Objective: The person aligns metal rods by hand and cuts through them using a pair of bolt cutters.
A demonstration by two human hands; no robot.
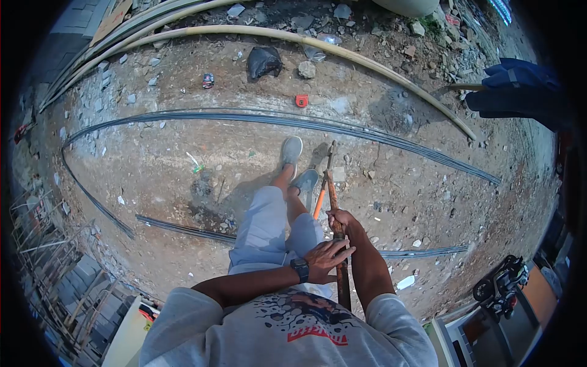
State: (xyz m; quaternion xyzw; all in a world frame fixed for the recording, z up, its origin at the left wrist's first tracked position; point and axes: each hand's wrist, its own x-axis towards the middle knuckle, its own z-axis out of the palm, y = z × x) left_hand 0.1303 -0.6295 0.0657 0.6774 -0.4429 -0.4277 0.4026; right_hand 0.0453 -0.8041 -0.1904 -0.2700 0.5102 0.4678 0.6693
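Note:
A long rusty-handled tool, which looks like a bolt cutter [333, 194], slants down from beside my feet toward my body. Its second, orange handle [319, 203] branches off near the narrow head, and no hand is on it. My right hand [341, 221] is wrapped round the rusty handle. Closer to my body, my left hand [327, 260], below a dark wristwatch [300, 268], lies across the same handle with its fingers stretched out. A bundle of thin steel rods [257, 117] arcs over the ground beyond my shoes. Another rod bundle [422, 252] passes behind my legs.
A red tape measure [301, 101] lies past the rods, near a black plastic bag [264, 63] and a stone [307, 70]. Long bamboo poles [269, 30] curve across the far side. A motorcycle [501, 286] stands at lower right; dark blue cloth [516, 92] hangs at upper right.

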